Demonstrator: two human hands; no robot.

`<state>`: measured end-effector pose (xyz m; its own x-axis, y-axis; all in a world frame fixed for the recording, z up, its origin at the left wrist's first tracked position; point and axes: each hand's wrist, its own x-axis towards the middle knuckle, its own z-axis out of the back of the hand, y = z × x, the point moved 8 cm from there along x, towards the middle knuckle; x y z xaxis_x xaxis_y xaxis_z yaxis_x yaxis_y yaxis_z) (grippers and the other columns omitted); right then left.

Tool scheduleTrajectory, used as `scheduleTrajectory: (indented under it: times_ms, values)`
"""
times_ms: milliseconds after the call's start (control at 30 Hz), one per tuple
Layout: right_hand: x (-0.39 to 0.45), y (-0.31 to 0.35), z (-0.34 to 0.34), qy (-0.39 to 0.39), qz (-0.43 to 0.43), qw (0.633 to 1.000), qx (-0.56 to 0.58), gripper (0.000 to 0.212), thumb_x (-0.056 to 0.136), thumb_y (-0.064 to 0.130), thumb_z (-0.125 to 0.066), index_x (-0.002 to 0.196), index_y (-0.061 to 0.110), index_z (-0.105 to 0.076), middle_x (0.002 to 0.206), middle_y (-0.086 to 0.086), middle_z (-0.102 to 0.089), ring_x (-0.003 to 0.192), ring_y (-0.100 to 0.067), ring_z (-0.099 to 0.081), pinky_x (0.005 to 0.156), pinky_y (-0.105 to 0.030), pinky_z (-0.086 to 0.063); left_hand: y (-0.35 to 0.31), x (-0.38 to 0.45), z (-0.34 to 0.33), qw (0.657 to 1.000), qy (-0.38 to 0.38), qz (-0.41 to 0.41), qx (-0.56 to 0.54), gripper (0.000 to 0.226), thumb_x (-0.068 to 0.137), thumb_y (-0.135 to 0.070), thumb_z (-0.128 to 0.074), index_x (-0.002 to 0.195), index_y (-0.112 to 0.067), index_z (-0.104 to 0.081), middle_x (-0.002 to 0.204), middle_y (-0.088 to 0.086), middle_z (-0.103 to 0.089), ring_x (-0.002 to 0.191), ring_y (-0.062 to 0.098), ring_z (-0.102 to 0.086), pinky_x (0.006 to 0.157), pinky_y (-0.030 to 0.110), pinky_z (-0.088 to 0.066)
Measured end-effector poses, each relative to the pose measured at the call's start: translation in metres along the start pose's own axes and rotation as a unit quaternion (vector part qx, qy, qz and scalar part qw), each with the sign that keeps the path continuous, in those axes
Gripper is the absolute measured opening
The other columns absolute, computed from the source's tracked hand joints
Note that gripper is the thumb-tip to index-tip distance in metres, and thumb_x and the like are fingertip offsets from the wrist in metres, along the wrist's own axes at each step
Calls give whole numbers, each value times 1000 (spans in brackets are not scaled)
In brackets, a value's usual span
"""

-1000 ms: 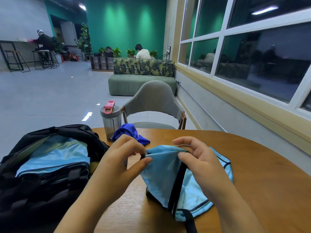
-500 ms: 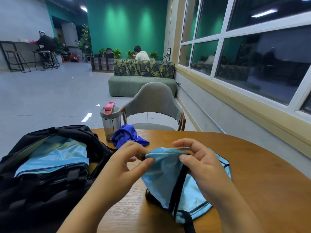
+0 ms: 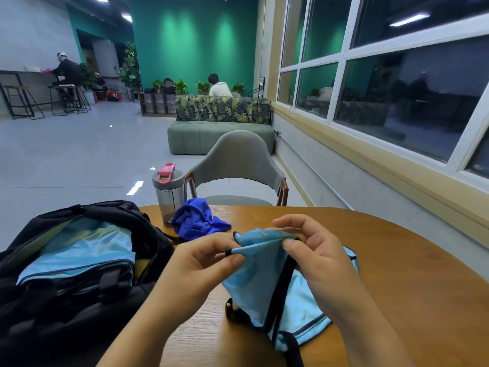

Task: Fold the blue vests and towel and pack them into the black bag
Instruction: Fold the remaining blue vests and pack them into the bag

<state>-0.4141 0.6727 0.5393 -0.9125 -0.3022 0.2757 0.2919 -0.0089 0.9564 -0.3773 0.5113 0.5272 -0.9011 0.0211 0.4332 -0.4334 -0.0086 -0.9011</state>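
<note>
A: What are your hands doing over the round wooden tabletop [image 3: 397, 260]?

B: You are holding up a light-blue mesh vest with black trim [image 3: 254, 284]. Your left hand [image 3: 203, 263] is pinching its top edge between thumb and curled fingers [image 3: 234, 260], and your right hand [image 3: 315, 252] is pinching the same edge just beside it, fingers curled over the fabric. The lower part of the vest is lying on the wood.

A: Where are the other task things sitting?

B: The open black fabric bag [image 3: 79, 292] is resting on the left of the tabletop, with a folded light-blue vest [image 3: 82, 250] lying inside its mouth. A crumpled royal-blue cloth [image 3: 197, 221] is lying near the far edge, touching a grey translucent bottle with a pink lid [image 3: 168, 194].

A: How much room are you working with?

B: To the right of the vest you are looking at a wide stretch of bare wood running to the curved rim. The bag's near side is sitting close to your left forearm. Behind the far edge a grey padded chair with wooden arms [image 3: 238, 165] is standing close to the tabletop.

A: What is staying hard to read?

B: The black strap hanging from the vest is running out of the bottom of the view. The bag's left and lower sides are cut off too. Your right palm is hiding part of the vest, and I cannot tell how many layers are folded there.
</note>
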Motion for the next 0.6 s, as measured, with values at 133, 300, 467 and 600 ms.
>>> scheduleTrajectory:
  times_ms: [133,300,467,600]
  values:
    - [5,24,7,12,41,995,-86,32,93,-3,-49,97,25,-65,91,18,-69,91,-1,-63,82,-17,-50,-11,18,2,998,-67,-11,-10,10,68,-12,-82,72,-18,-76,78,-1,-68,74,8,-64,67,15,-49]
    - [32,84,19,26,132,909,-394,31,88,1,-47,100,26,-61,69,10,-55,59,1,-50,55,-14,-38,-53,63,-1,981,-85,-82,153,24,77,-7,-74,75,-31,-74,79,0,-67,72,11,-63,69,25,-55]
    - [65,139,22,11,167,789,-592,21,88,1,-41,92,20,-49,85,-1,-52,76,-18,-44,61,-31,-32,-109,102,-22,960,-46,-125,245,21,80,-4,-72,80,-24,-65,72,-4,-63,66,18,-58,70,39,-53]
    - [94,179,35,-6,168,810,-561,27,80,-8,-36,78,18,-45,81,-4,-51,82,-25,-48,64,-33,-36,-147,133,-30,966,-30,-114,229,33,82,3,-66,90,-28,-57,80,14,-58,67,16,-56,70,34,-53]
